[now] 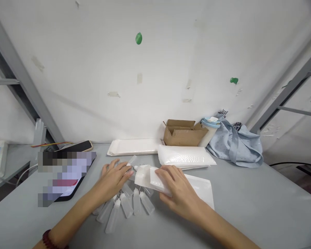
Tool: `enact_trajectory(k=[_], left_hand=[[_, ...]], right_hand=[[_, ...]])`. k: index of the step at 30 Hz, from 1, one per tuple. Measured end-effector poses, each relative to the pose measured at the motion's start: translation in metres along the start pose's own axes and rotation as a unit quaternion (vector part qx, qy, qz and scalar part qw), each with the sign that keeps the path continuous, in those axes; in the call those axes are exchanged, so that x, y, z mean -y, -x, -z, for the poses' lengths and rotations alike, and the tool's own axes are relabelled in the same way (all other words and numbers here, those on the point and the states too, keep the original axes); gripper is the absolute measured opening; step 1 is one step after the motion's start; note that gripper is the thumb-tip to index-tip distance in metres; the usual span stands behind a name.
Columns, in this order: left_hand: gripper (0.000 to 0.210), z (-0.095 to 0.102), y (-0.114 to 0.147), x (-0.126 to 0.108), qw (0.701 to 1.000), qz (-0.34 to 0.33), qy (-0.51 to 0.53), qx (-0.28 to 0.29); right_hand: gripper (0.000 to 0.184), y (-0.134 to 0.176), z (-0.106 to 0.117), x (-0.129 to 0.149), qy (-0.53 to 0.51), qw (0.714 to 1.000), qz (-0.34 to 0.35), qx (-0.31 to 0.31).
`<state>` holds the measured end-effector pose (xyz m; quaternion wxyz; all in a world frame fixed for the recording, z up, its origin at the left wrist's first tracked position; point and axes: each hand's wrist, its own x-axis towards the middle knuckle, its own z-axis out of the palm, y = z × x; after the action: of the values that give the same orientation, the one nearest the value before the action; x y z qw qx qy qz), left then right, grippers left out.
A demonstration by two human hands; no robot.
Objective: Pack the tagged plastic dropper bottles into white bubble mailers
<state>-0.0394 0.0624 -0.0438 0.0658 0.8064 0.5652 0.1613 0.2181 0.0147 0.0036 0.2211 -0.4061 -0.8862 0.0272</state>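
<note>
My right hand (180, 192) grips a white bubble mailer (200, 188), fingers on top and thumb below, its flap end (143, 176) facing left. My left hand (115, 180) reaches over a pile of small translucent plastic squeeze bottles (126, 205), its fingers spread and bent downward. One bottle (132, 160) lies by its fingertips. Several bottles fan out on the grey table toward me, narrow necks pointing away. Part of the pile is hidden under my left hand and the mailer's flap.
White mailers (136, 146) lie flat along the wall, with a puffed one (185, 155) nearer. Behind stand an open cardboard box (185, 137) and a blue-lidded cup (209, 131), beside a light blue cloth bag (235, 145). A phone (75, 185) lies at the left.
</note>
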Motion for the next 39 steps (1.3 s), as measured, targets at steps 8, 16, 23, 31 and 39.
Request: enact_trajectory(k=[8, 16, 23, 31, 39], left_hand=[[0.039, 0.041, 0.007, -0.023, 0.977, 0.041, 0.192, -0.079], [0.04, 0.038, 0.017, -0.049, 0.974, -0.035, 0.223, -0.003], [0.035, 0.024, 0.015, -0.058, 0.955, 0.063, 0.287, -0.036], [0.033, 0.035, 0.015, -0.059, 0.89, 0.155, 0.424, -0.059], [0.028, 0.044, 0.02, -0.064, 0.881, 0.041, 0.468, 0.058]], right_hand=[[0.052, -0.002, 0.0, -0.001, -0.014, 0.999, -0.027, 0.018], [0.049, 0.0, -0.002, 0.006, -0.034, 0.997, -0.035, 0.055], [0.049, 0.0, -0.002, 0.01, -0.042, 0.996, -0.038, 0.076], [0.048, 0.002, 0.0, 0.013, -0.049, 0.994, -0.047, 0.09], [0.049, 0.003, -0.002, 0.013, -0.052, 0.996, -0.033, 0.07]])
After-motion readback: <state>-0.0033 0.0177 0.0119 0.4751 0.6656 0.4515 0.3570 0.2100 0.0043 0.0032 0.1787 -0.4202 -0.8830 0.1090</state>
